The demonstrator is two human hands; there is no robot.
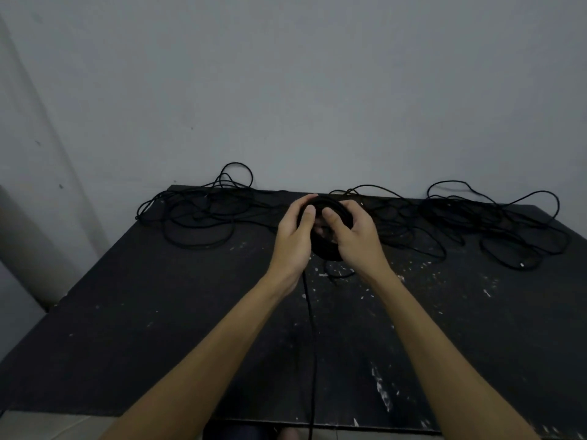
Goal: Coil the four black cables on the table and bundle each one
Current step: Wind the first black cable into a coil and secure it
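A coiled black cable [325, 247] is held upright above the middle of the black table [158, 328]. My left hand [293, 236] grips the coil's left side and my right hand [352, 238] grips its right side, thumbs on the near face. A loose tail of this cable [313, 344] runs from under my left hand toward the table's near edge. A tangled loose cable [203, 214] lies at the back left. More tangled black cable [495, 230] spreads along the back right; how many cables it holds I cannot tell.
The table stands against a grey wall [317, 90]. White paint flecks [381, 392] mark the tabletop. The left edge of the table drops off beside a pale wall corner [25, 233].
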